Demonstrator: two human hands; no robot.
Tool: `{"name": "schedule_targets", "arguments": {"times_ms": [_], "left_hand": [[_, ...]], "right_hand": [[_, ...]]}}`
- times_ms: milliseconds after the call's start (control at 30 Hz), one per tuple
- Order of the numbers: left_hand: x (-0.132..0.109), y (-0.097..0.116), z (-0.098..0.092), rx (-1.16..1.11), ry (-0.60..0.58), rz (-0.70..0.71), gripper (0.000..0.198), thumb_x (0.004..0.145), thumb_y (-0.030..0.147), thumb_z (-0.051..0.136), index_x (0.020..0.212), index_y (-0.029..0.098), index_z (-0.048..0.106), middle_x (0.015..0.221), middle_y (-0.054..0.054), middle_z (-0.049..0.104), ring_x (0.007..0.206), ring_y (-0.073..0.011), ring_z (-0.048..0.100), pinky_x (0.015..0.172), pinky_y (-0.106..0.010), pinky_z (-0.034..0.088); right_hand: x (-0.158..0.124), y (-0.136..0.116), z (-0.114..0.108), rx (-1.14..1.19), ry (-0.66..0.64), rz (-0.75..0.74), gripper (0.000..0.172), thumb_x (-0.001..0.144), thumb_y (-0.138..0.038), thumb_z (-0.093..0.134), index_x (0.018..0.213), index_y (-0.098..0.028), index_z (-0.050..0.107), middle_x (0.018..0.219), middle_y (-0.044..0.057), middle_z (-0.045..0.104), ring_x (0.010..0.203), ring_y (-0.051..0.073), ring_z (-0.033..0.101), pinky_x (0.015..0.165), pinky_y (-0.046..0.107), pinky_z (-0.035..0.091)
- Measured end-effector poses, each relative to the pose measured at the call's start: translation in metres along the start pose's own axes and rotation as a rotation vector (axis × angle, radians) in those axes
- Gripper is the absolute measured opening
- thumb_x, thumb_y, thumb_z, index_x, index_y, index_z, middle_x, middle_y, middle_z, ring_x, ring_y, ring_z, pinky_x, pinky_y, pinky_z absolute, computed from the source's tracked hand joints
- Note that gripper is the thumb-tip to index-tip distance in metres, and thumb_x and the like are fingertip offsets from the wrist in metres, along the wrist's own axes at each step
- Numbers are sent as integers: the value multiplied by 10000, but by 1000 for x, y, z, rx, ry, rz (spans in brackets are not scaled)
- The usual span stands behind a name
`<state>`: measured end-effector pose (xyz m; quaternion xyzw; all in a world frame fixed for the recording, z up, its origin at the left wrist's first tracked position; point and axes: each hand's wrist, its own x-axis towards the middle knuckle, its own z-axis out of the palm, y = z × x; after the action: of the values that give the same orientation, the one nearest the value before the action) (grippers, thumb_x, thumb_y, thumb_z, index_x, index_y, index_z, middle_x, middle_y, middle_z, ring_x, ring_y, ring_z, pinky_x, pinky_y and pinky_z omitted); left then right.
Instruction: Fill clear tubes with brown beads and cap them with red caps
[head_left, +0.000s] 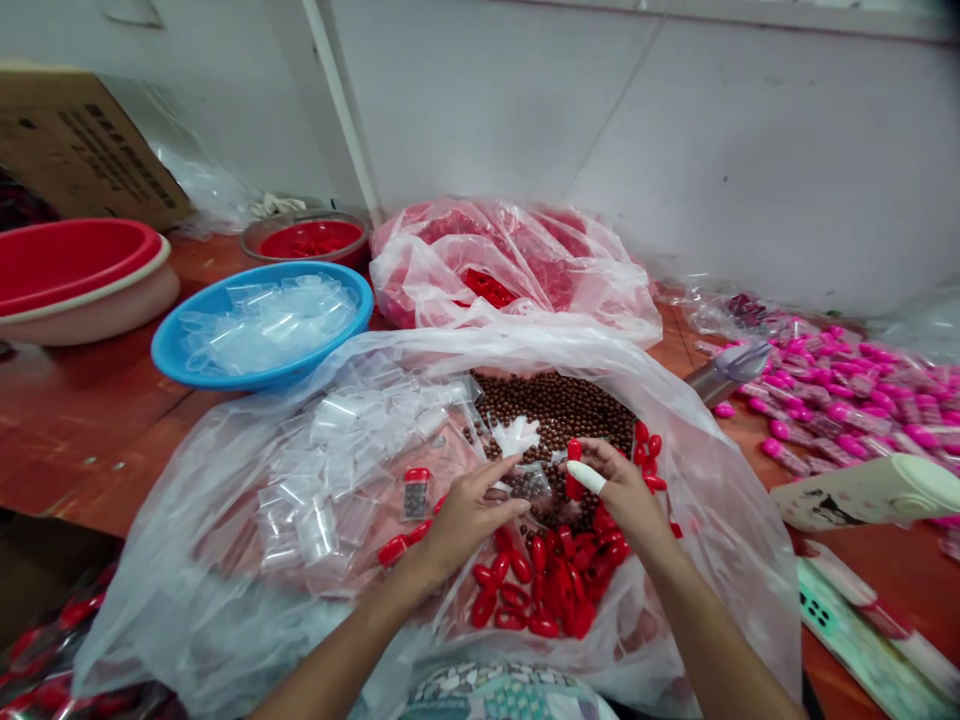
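My right hand [630,495] is closed on a red cap [574,470], pinched upright between the fingers and a thumb wearing a white finger cover [586,476]. My left hand [472,512] has its thumb and index finger around a small clear plastic box [534,482], whose outline is partly lost against the beads. Behind the hands lies a heap of brown beads [562,405]. Loose red caps [555,585] are piled below, between my wrists. Left of my left hand stands a red-capped box with dark beads inside [416,495], beside a pile of clear boxes [322,480].
A translucent plastic sheet [187,560] surrounds the work area. Behind it are a blue basin [169,352] of clear pieces and a bag of red parts [517,240]. Pink-capped tubes [847,400], a pale cup [847,495] and a phone [847,630] lie on the right.
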<state>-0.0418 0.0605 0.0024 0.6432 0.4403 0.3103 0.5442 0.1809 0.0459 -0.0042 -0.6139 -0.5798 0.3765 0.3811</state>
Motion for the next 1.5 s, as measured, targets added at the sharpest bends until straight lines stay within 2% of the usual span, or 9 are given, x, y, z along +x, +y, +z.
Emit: {"name": "schedule_targets", "arguments": {"times_ms": [133, 300, 467, 700, 833, 1067, 1200, 1300, 1500], "left_hand": [[-9, -2, 10, -91, -17, -47, 551, 725, 327, 670, 1251, 228, 539, 1137, -71, 634, 850, -192, 629, 765, -300, 497], [-21, -5, 15, -101, 11, -27, 524, 714, 319, 686, 1219, 238, 570, 1169, -71, 615, 933, -203, 607, 824, -308, 478], [-29, -2, 21, -105, 16, -7, 523, 717, 316, 689, 1219, 235, 568, 1155, -61, 620, 932, -191, 595, 842, -309, 471], [-31, -4, 24, -112, 125, -9, 487, 694, 324, 709, 1165, 255, 606, 1125, -50, 613, 857, -159, 583, 781, -286, 480], [-31, -8, 23, -142, 107, -17, 476, 692, 306, 710, 1154, 230, 620, 1026, -59, 622, 887, -180, 583, 802, -305, 471], [-31, -12, 28, -509, -30, -149, 438, 726, 303, 680, 1141, 175, 622, 1106, -75, 654, 1011, -216, 585, 933, -358, 430], [-33, -13, 30, -519, -49, -200, 496, 742, 352, 657, 1198, 177, 576, 1023, -76, 666, 777, -169, 627, 736, -309, 509], [-34, -12, 33, -511, -73, -221, 538, 775, 400, 610, 1270, 210, 516, 990, -63, 659, 602, -110, 587, 594, -254, 493], [-28, -8, 41, -578, 33, -293, 476, 812, 494, 515, 1132, 162, 635, 730, -37, 669, 523, -107, 530, 538, -230, 435]], "right_hand": [[-21, -16, 12, 640, -9, 234, 315, 763, -374, 644, 999, -207, 519, 845, 21, 687, 533, 108, 587, 492, 219, 463], [-31, -18, 15, 786, 233, 267, 390, 657, -325, 744, 956, -233, 511, 765, -29, 658, 580, 120, 616, 506, 218, 493], [-46, -13, 25, 705, 410, 161, 381, 653, -266, 749, 1000, -238, 594, 861, -3, 666, 767, 149, 652, 687, 280, 541], [-70, -18, 34, 393, 208, 22, 219, 737, -226, 678, 954, -249, 703, 1130, 47, 659, 1082, 218, 584, 991, 416, 413], [-73, -16, 38, 362, 134, -40, 240, 741, -217, 677, 972, -278, 702, 1100, 29, 676, 1065, 212, 598, 1001, 428, 406], [-79, -8, 43, 231, 76, -52, 305, 819, -247, 589, 1116, -301, 635, 1153, 28, 647, 1092, 217, 579, 1001, 457, 398], [-78, -3, 34, 103, 9, -191, 304, 840, -213, 547, 1113, -315, 634, 1129, 33, 653, 1063, 210, 587, 974, 451, 420], [-76, -1, 28, 21, -65, -274, 324, 854, -183, 501, 1131, -302, 620, 1112, 40, 647, 1050, 201, 582, 944, 419, 441], [-74, -4, 33, -125, -90, -327, 447, 851, -178, 509, 1286, -277, 477, 1204, 64, 576, 1128, 202, 520, 987, 399, 395]]}}
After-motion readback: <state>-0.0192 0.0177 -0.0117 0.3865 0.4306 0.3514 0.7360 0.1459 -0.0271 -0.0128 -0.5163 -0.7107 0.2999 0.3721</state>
